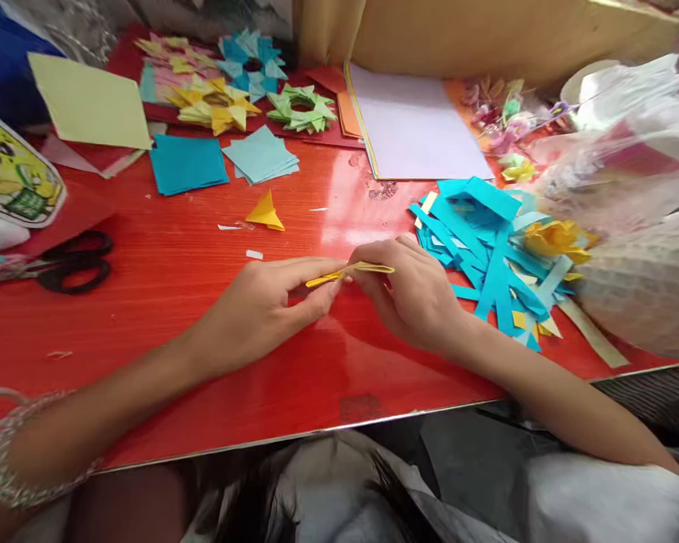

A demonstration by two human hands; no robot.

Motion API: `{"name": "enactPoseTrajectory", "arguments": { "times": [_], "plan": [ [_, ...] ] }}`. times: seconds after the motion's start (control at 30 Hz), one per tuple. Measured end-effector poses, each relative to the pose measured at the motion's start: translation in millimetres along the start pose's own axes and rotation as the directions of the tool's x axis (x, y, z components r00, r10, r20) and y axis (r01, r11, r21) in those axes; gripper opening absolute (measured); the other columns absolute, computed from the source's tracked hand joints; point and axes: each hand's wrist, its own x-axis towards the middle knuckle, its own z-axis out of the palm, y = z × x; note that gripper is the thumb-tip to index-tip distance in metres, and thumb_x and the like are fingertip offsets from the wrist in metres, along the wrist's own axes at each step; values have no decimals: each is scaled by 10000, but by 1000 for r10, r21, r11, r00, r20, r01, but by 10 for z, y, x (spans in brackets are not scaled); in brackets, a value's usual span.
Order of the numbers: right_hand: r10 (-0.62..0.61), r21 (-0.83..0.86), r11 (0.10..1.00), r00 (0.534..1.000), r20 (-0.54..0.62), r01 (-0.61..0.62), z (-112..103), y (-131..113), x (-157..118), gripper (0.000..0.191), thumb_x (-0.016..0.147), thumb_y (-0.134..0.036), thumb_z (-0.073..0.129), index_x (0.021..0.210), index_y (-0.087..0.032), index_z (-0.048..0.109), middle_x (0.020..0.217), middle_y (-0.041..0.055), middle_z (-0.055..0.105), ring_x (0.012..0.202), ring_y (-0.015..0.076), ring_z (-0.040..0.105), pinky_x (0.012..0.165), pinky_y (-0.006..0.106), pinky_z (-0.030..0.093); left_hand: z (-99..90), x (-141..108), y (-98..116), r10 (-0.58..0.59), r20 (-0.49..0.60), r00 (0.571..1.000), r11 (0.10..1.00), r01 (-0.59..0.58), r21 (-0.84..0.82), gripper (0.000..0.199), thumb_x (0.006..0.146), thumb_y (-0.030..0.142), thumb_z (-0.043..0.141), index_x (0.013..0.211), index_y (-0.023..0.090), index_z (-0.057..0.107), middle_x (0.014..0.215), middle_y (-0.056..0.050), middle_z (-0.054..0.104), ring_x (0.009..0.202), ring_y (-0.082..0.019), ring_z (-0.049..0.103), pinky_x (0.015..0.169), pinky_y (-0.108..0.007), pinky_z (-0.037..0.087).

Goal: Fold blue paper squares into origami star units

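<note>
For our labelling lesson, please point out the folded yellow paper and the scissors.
Folded yellow paper [324, 278]: head view, left part of its edge.
Scissors [46, 280]: head view, lower handle.

No lettering, brand or number can be read. At left, a white-edged panel [19, 167] bears a yellow cartoon figure in dark glasses; any marks on its green patch [26, 204] are illegible.

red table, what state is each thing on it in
Yellow paper: folded, held between left hand and right hand
Small yellow piece: folded, lying loose
Blue squares: flat, stacked
Pale blue squares: flat, slightly fanned
Green ring: assembled from folded pieces
Blue strips: heaped loosely
Lavender sheet: flat
Scissors: lying down, blade opening unclear
</note>
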Motion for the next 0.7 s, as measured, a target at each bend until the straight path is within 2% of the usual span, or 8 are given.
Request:
{"name": "enactPoseTrajectory", "arguments": {
  "times": [0.2, 0.4, 0.53, 0.7],
  "plan": [
    [26, 14, 1000, 1000, 11, -26, -10, -12, 2, 56, 913, -160, 449, 883, -138, 491, 722, 35, 646, 572, 123, 510, 587, 268, 365, -8, 16, -25, 33, 0, 999, 999, -33, 18, 288, 907, 309, 444, 1063, 192, 657, 919, 23, 702, 830, -123, 626, 696, -174, 426],
    [-5, 53, 999, 1000, 19, 4, -25, -4, 3, 33, 895, -179, 480, 903, -149, 472, 756, 45, 649, 587, 126, 516, 581, 274, 368, -7, 7, -34, 54, 10, 998, 997, -55, 45, 289, 919, 297, 415, 992, 181, 670, 850, 20, 692, 753, -107, 611, 648, -174, 416],
    [-2, 51, 999, 999, 38, 1, -15, 7, -16, 55, 885, -114, 465, 923, -153, 462, 733, 31, 634, 592, 127, 504, 581, 265, 374, -10, 14, -31, 60, 5, 998, 998, -61, 36, 280, 912, 286, 431, 1038, 193, 664, 885, 27, 698, 771, -102, 610, 657, -167, 414],
    [6, 41, 999, 999, 40, -8, -9, 6, -22, 47, 895, -123, 458, 926, -158, 455, 724, 29, 627, 585, 122, 492, 575, 253, 386, -11, 22, -29, 57, -15, 998, 998, -57, 27, 274, 886, 251, 478, 1086, 199, 657, 967, 36, 705, 796, -89, 612, 691, -144, 420]
  ]
}}
